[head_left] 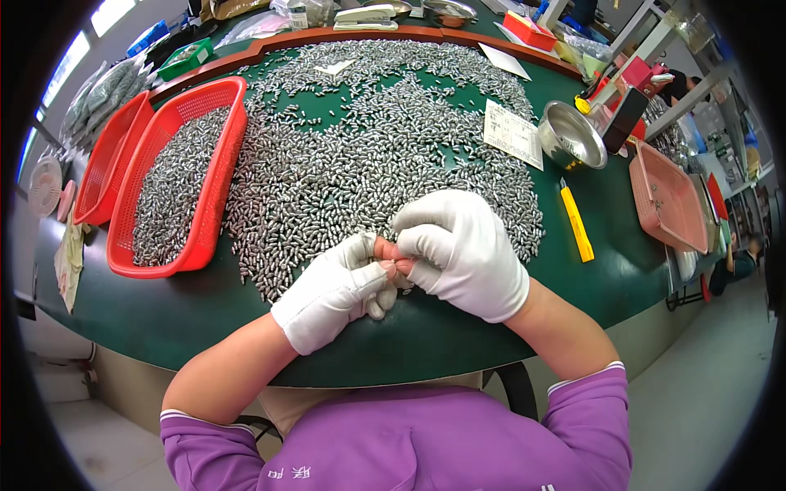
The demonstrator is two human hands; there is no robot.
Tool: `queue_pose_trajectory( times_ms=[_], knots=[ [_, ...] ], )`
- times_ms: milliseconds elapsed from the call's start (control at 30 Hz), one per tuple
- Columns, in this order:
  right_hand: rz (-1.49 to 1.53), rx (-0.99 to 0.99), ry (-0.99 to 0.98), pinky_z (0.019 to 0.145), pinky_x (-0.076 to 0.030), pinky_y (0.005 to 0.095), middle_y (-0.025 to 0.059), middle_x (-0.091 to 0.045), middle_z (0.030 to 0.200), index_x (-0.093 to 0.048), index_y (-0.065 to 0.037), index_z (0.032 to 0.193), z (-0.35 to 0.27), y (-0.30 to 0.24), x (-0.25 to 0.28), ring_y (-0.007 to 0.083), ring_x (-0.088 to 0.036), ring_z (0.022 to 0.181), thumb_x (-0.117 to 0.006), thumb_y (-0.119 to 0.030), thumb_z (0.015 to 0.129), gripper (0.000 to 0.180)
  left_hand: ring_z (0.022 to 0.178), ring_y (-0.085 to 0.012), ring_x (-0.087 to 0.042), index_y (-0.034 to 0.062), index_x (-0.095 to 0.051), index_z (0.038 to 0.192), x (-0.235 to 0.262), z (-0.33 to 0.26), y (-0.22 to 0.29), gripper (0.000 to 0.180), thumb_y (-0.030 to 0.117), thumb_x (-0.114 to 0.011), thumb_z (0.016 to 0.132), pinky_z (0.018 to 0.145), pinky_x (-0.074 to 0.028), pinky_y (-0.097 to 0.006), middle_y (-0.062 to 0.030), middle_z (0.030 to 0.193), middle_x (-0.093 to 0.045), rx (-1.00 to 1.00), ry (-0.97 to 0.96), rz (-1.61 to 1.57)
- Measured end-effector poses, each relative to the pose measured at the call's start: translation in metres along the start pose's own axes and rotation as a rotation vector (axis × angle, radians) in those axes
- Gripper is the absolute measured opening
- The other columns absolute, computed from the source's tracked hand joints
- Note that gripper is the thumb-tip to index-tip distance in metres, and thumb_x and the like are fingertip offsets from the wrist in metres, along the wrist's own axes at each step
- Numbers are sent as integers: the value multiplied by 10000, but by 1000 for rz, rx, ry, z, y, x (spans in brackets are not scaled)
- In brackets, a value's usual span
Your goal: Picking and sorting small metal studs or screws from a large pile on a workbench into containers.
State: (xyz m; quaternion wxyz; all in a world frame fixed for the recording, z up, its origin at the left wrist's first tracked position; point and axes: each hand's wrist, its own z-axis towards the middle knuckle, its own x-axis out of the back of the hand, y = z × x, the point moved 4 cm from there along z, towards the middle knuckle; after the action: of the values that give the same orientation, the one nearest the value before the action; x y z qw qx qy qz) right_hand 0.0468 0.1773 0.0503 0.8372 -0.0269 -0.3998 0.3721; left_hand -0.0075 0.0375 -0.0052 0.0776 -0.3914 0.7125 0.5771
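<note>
My left hand (340, 288) and my right hand (467, 254) meet at the near edge of a wide spread of small shiny metal parts (352, 172). Both wear white gloves with bare thumb and finger tips. The fingertips of the two hands are pinched together, and whatever sits between them is too small or hidden to make out. Small, rounded and silvery, the metal parts cover much of the green tabletop (344, 364). To the left stands a red perforated basket (233, 155) holding many of the same parts.
Another red basket (102, 184) leans beside the first. On the right lie a yellow utility knife (576, 222), a steel bowl (565, 151), a paper slip (512, 133) and a pink basket (667, 217). A brown wooden rim (327, 39) borders the far side. A small fan (45, 186) stands far left.
</note>
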Motion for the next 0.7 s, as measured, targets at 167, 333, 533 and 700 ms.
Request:
queue_pose_trajectory(
  times_ms=[167, 333, 533, 700],
  knots=[
    [-5, -81, 20, 610, -505, 362, 96, -632, 806, -631, -37, 779, -4, 10, 4, 289, -617, 695, -711, -67, 659, 148, 650, -75, -507, 52, -516, 1035, -1, 0, 2, 162, 177, -559, 942, 605, -432, -201, -48, 900, -596, -3, 26, 28],
    [-278, -326, -148, 805, -488, 384, 80, -635, 972, -663, -70, 846, -18, 30, -2, 282, -603, 912, -731, -124, 689, 179, 653, -66, -516, 68, -527, 1027, 6, 0, -1, 165, 207, -563, 947, 602, -430, -190, -47, 893, -607, -9, 24, -14],
    [-326, -355, -238, 811, -490, 369, 80, -629, 970, -648, -72, 768, -22, 35, -10, 278, -605, 917, -707, -147, 716, 109, 656, -70, -524, 79, -539, 1027, 3, 1, -1, 173, 228, -573, 946, 607, -429, -196, -48, 885, -618, -12, -9, -44],
    [-306, -301, -234, 820, -491, 369, 90, -629, 980, -641, -61, 758, -21, 33, -6, 286, -606, 922, -704, -148, 714, 116, 662, -78, -518, 80, -539, 1043, 5, 1, -1, 172, 209, -582, 937, 611, -425, -207, -46, 889, -616, 5, 7, -75]
  ],
)
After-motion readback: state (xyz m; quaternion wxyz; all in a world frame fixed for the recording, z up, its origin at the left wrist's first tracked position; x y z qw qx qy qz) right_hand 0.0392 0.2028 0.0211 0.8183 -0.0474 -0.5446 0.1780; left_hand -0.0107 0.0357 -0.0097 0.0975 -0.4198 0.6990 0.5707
